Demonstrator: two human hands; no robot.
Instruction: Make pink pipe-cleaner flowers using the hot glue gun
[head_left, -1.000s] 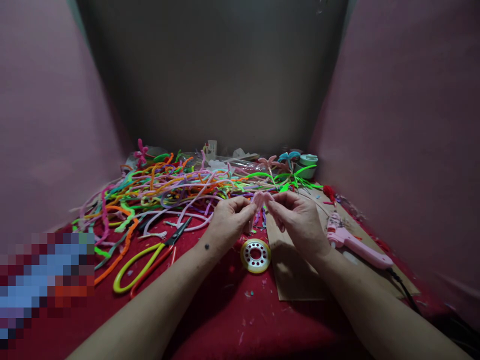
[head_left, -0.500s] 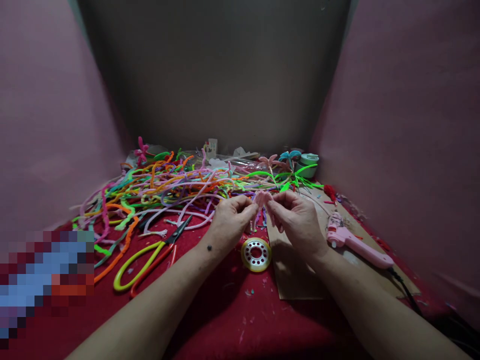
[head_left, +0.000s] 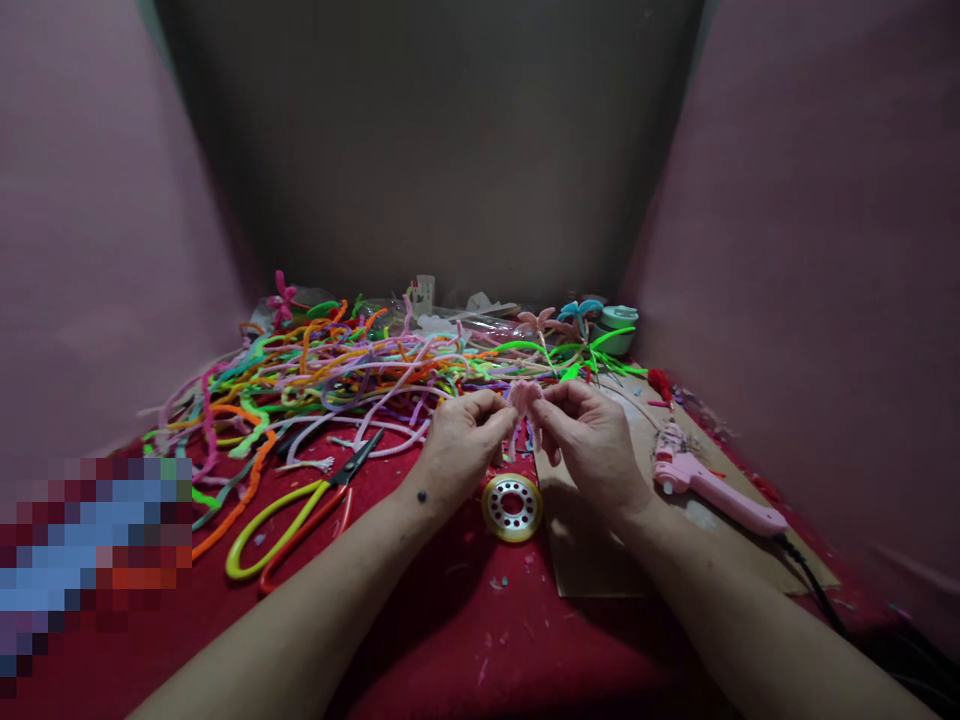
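My left hand [head_left: 461, 440] and my right hand [head_left: 592, 440] meet above the red table, both pinched on a small pale pink pipe-cleaner piece [head_left: 523, 398] held between the fingertips. Its loose ends hang down between my hands. A roll of clear tape [head_left: 512, 507] lies flat just below them. A sheet of brown cardboard [head_left: 592, 550] lies under my right wrist.
A tangled heap of coloured pipe cleaners [head_left: 337, 375] covers the left and back of the table. Yellow-handled scissors [head_left: 300, 515] lie front left. A pink glue gun [head_left: 709, 485] with a black cord rests at right. Finished pipe-cleaner flowers [head_left: 559, 320] and a green container [head_left: 616, 328] stand at the back.
Both hands have kept their pinch on the pink piece and shifted only slightly; the view has tilted a little.
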